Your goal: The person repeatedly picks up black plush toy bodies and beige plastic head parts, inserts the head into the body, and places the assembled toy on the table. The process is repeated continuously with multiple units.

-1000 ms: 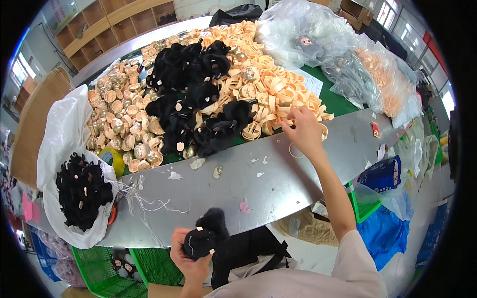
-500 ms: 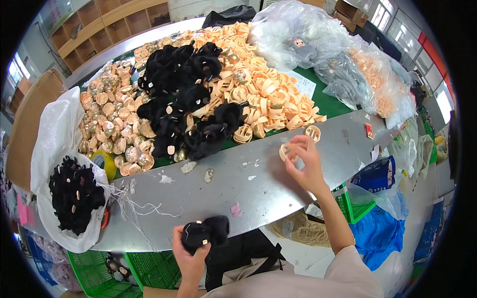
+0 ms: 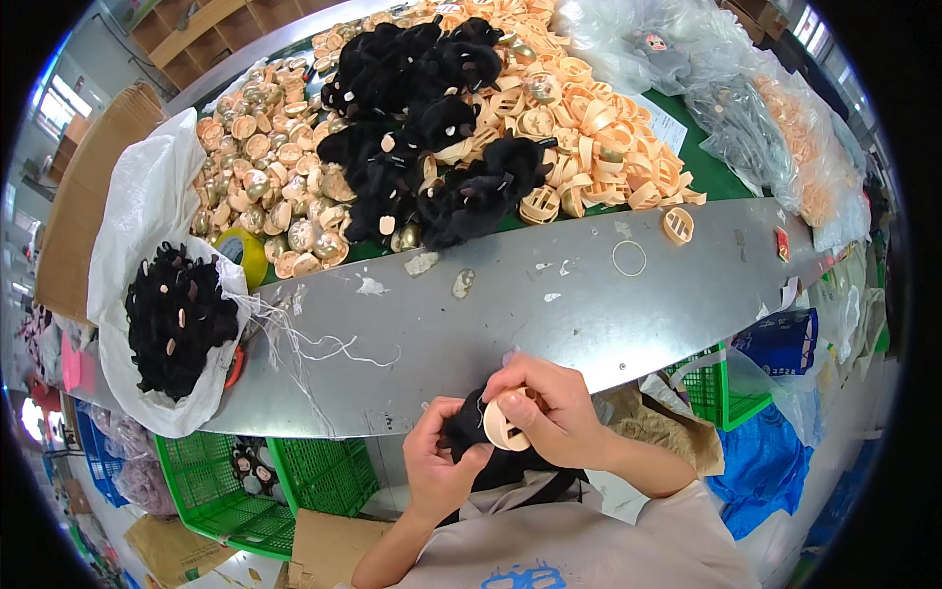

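Note:
Close in front of my body, beyond the table's near edge, my two hands are together. My left hand [image 3: 444, 459] grips a black plush piece [image 3: 465, 424], much of it hidden by the fingers. My right hand [image 3: 551, 412] pinches a peach plastic slotted cup [image 3: 503, 428], round with a raised rim, against the plush piece. Whether the cup is inside the plush opening or just touching it, I cannot tell. On the metal table strip lie a thin pale ring [image 3: 629, 258] and another slotted cup [image 3: 677, 226].
Black plush pieces [image 3: 392, 128] lie heaped between gold-and-peach half shells [image 3: 265, 167] and peach slotted parts [image 3: 589, 128]. A white sack [image 3: 137, 206] holds small black pieces at left, by yellow tape [image 3: 245, 257]. Green crates [image 3: 324, 476] stand below; clear bags [image 3: 726, 118] sit far right.
My right hand has come from the table's right side toward my body, bringing a slotted cup to the plush piece in my left hand. The thin ring now shows on the table.

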Motion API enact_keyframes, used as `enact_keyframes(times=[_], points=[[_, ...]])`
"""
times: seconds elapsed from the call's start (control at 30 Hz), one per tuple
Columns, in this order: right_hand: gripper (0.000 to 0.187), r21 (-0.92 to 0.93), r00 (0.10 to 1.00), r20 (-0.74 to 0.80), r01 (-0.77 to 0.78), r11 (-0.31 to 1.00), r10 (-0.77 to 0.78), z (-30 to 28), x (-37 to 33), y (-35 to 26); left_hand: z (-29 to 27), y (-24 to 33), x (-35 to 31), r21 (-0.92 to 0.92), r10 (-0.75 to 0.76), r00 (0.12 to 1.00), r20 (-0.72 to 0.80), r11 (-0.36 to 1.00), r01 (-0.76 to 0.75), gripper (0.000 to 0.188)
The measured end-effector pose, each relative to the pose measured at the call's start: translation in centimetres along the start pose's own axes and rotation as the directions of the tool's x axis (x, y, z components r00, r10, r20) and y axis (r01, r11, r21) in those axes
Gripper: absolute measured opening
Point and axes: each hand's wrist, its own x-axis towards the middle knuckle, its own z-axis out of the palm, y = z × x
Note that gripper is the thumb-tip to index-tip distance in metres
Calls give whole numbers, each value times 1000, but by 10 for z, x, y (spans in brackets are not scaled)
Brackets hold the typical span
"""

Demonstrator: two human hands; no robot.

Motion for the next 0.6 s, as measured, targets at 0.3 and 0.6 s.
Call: enact_keyframes(times=[0.3,0.6], points=[[47,9,996,-87,-25,1000,26,21,11,8,5,-2,-6,111,122,991,-59,987,-115,24],[44,61,994,-111,13,998,-6,35,6,9,6,-8,-6,93,134,982,-135,988,-122,27]])
